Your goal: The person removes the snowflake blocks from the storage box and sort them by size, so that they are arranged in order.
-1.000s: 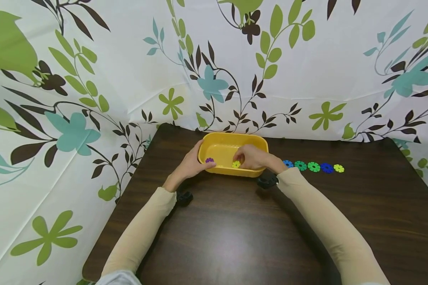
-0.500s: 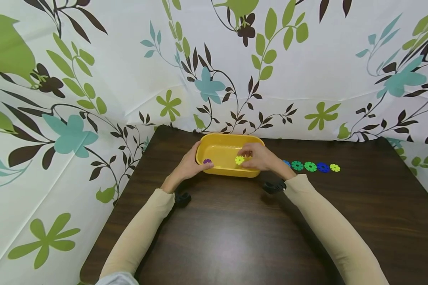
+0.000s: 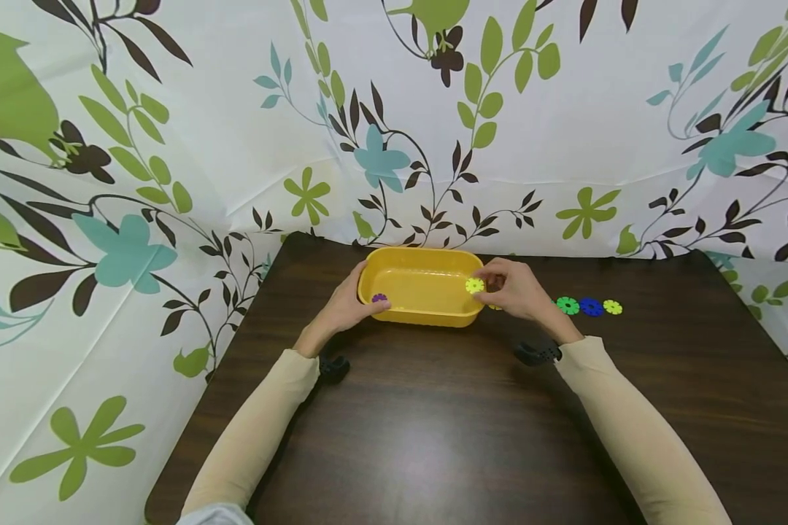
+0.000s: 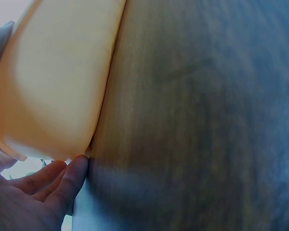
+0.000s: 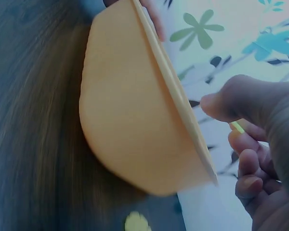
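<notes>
A yellow plastic tub stands on the dark table. My left hand grips its left end, thumb over the front rim and fingers on the outside wall. Close by that thumb, a purple notched disc lies inside. My right hand pinches a yellow notched disc between thumb and fingers, up at the tub's right rim. The wrist view from that side shows this disc only as a thin yellow edge between the fingers, while the tub's outer wall fills the middle.
Right of the tub runs a row of notched discs: a green disc, a dark blue disc and a yellow disc. My right hand hides part of the row. A patterned curtain hangs behind the table.
My right hand has lifted the yellow disc from the tub's floor and carried it right to the rim. The left hand keeps its grip on the tub.
</notes>
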A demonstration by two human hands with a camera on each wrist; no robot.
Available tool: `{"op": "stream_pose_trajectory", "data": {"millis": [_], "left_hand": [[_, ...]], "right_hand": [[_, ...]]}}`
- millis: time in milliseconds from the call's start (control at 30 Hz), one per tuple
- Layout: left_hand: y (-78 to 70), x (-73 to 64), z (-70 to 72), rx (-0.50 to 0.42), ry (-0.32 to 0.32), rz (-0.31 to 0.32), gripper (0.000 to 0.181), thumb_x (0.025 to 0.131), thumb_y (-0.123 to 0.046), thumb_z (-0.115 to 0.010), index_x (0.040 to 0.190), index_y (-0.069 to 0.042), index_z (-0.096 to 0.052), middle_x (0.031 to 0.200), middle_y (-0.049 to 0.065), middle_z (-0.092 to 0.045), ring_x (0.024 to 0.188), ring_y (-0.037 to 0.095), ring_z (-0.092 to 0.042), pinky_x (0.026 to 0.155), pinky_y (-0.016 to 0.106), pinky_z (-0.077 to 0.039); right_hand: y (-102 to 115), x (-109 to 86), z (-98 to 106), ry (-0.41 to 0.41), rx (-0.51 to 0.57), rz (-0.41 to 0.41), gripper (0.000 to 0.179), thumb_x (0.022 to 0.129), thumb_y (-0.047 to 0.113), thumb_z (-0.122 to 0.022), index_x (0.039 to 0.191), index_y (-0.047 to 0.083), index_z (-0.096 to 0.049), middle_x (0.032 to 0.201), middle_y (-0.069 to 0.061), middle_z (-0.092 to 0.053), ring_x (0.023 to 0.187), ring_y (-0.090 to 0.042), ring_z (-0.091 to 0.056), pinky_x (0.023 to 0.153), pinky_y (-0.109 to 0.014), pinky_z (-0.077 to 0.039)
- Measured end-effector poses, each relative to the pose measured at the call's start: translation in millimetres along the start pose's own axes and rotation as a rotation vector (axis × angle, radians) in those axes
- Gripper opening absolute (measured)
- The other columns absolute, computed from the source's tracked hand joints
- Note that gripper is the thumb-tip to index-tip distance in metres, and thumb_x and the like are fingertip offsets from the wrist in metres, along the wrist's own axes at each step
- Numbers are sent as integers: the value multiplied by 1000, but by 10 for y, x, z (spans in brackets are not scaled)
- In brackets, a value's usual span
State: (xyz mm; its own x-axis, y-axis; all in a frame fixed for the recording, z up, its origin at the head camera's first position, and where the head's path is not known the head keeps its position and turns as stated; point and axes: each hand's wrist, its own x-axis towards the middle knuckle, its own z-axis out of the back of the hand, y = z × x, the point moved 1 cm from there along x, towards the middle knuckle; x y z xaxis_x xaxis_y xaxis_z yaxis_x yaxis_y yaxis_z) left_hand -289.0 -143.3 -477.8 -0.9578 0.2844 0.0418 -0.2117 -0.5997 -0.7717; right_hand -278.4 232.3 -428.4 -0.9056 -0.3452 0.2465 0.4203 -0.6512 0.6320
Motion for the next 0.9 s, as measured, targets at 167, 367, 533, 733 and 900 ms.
{"op": "stream_pose_trajectory", "data": {"millis": [167, 367, 533, 733, 900], "left_hand": [[11, -3, -2, -4, 6, -8, 118, 88, -58, -85, 176, -18, -16, 171, 19, -43, 148, 40, -53, 126, 61, -44], [19, 15, 0, 1, 3, -1, 120, 87, -62, -85, 176, -19, -16, 170, 19, -44, 145, 38, -54, 124, 60, -46], [8, 11, 5, 6, 10, 4, 122, 87, -67, -82, 176, -18, -15, 172, 20, -42, 148, 41, -52, 126, 62, -44], [20, 19, 18, -2, 14, 15, 122, 87, -61, -85, 176, -17, -14, 174, 18, -39, 152, 40, -50, 128, 61, -43], [-2, 6, 3, 16, 14, 15, 120, 89, -60, -83, 176, -18, -13, 173, 19, -40, 151, 41, -50, 128, 62, -42]], "right_hand": [[-201, -190, 127, -91, 16, -12, 29, 87, 11, -91, 114, 3, -82, 98, -11, -71, 83, -18, -56, 69, -18, -46], [-452, -435, 349, -168, 21, -72, 27, 90, 12, -90, 114, 3, -82, 99, -12, -71, 82, -8, -55, 69, -14, -45], [-689, -660, 579, -215, -34, -120, 29, 90, 11, -89, 115, 0, -81, 101, -14, -73, 80, -10, -56, 67, -12, -44], [-1024, -913, 841, -250, -90, -212, 35, 91, 16, -90, 119, -4, -79, 107, -22, -75, 80, 1, -51, 66, -8, -42], [-1321, -1143, 1025, -263, -105, -316, 40, 96, 23, -86, 124, -4, -77, 97, 5, -69, 81, 3, -49, 64, -14, -43]]}}
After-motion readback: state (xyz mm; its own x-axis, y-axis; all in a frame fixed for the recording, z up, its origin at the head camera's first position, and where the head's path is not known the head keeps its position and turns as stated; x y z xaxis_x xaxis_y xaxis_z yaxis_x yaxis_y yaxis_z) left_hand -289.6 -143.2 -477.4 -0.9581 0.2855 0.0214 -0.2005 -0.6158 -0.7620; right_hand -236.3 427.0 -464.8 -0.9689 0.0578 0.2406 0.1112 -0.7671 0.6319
